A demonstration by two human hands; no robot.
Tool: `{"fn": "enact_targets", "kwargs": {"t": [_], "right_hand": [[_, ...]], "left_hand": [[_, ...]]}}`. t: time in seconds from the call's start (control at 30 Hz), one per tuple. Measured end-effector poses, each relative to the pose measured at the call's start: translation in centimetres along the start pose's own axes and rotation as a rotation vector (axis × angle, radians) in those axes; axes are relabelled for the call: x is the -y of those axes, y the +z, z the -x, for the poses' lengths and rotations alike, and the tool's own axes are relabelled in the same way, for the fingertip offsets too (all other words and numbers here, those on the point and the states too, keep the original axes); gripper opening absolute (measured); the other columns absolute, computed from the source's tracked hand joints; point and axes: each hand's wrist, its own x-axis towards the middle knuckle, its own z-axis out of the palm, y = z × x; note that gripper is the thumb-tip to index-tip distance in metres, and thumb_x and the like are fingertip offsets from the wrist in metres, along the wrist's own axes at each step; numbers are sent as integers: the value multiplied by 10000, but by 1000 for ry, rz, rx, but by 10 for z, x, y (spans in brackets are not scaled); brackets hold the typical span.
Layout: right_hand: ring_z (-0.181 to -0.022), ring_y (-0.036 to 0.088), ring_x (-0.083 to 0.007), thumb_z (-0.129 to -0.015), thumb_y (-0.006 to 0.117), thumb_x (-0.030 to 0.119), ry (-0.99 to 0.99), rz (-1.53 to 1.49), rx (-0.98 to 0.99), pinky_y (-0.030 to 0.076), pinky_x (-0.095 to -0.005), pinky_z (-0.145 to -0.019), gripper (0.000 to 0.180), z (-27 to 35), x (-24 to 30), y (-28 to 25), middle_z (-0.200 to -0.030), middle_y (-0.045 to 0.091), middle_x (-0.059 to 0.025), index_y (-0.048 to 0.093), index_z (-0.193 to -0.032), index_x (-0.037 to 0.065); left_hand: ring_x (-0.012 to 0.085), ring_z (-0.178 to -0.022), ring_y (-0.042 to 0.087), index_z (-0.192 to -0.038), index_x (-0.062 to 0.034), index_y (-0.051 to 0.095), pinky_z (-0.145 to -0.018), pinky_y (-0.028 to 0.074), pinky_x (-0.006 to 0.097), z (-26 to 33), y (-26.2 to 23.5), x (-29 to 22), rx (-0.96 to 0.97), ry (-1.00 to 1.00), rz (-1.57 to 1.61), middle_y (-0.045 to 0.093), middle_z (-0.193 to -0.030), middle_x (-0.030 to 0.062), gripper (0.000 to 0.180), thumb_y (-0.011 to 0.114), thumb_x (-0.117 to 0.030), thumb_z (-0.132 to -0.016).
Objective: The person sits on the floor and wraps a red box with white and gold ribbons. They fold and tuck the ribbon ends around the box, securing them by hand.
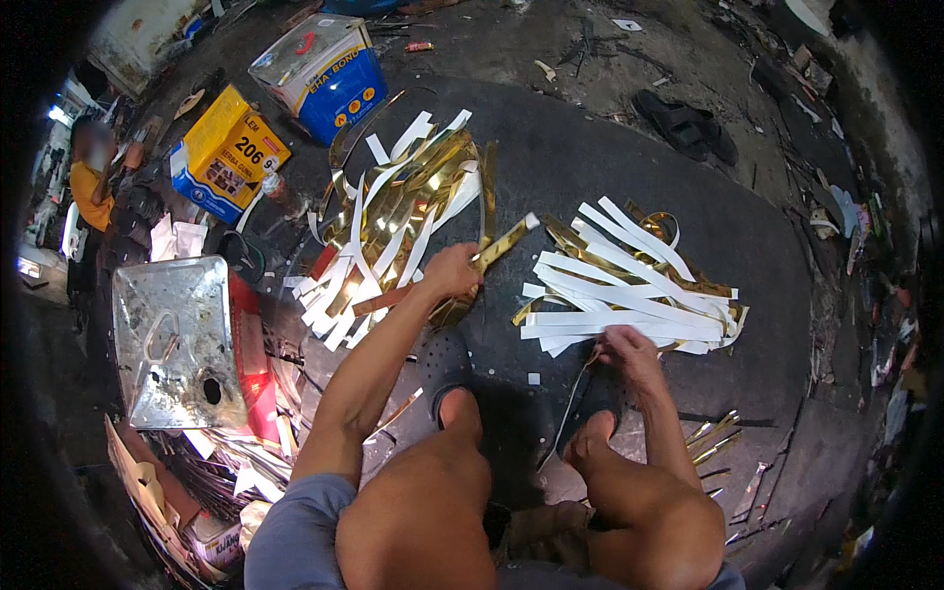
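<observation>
Surface: dark round mat [610,157] on the floor; person sits or squats over it, bare knees and feet at the lower edge of view.
Left hand: left hand [452,272] closed around one gold strip [501,243]; the strip runs up and to the right out of the fist, its white end past the fingers.
Right hand: right hand [629,349] fingers curled narrow at the near edge of the right-hand pile, pinching a thin strip [568,408] that trails down toward the feet; exact grip partly hidden by the fingers.
Left pile: heap of gold and white strips [393,226] lies just left of and beyond the left hand, touching it at the near side; strips cross at many angles, gold faces glinting.
Right pile: flatter stack of mostly white strips [629,295] directly beyond the right hand, strips lying roughly parallel, gold showing beneath.
Between hands: bare mat, one small white scrap.
Far left of left hand: dented square metal tin [177,339], top up, with a round opening; red side visible.
Beyond left pile: yellow and blue carton [228,152] and a blue and white tin [324,74], both off the mat edge.
Far beyond right hand: pair of dark sandals [683,123] on the floor.
Right of right forearm: few loose gold offcuts [713,438] on the mat.
</observation>
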Motion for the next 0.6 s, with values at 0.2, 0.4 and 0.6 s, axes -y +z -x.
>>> {"fn": "enact_targets", "kwargs": {"t": [0.2, 0.4, 0.6], "right_hand": [[-1307, 534, -283, -981, 457, 710, 216, -818, 651, 456, -432, -1073, 842, -18, -7, 68, -1437, 541, -191, 443, -1472, 26], [-887, 658, -112, -994, 691, 319, 107, -585, 260, 518, -272, -684, 387, -25, -6, 49, -1080, 718, -47, 658, -1270, 50], [-743, 707, -138, -956, 747, 189, 54, -151, -2, 586, -244, -638, 269, -30, -32, 31, -958, 717, -78, 665, -1117, -11]], "left_hand": [[124, -858, 664, -1098, -26, 691, -753, 511, 303, 122, -90, -66, 570, 221, 289, 730, -923, 56, 277, 743, -89, -833], [156, -838, 648, -1112, -49, 699, -788, 508, 333, 161, -72, 24, 704, 185, 196, 730, -899, 47, 296, 774, -118, -835], [335, -886, 724, -1036, -85, 715, -796, 547, 445, 152, -35, 37, 604, 111, -404, 746, -899, 153, 327, 794, -291, -794]]}}
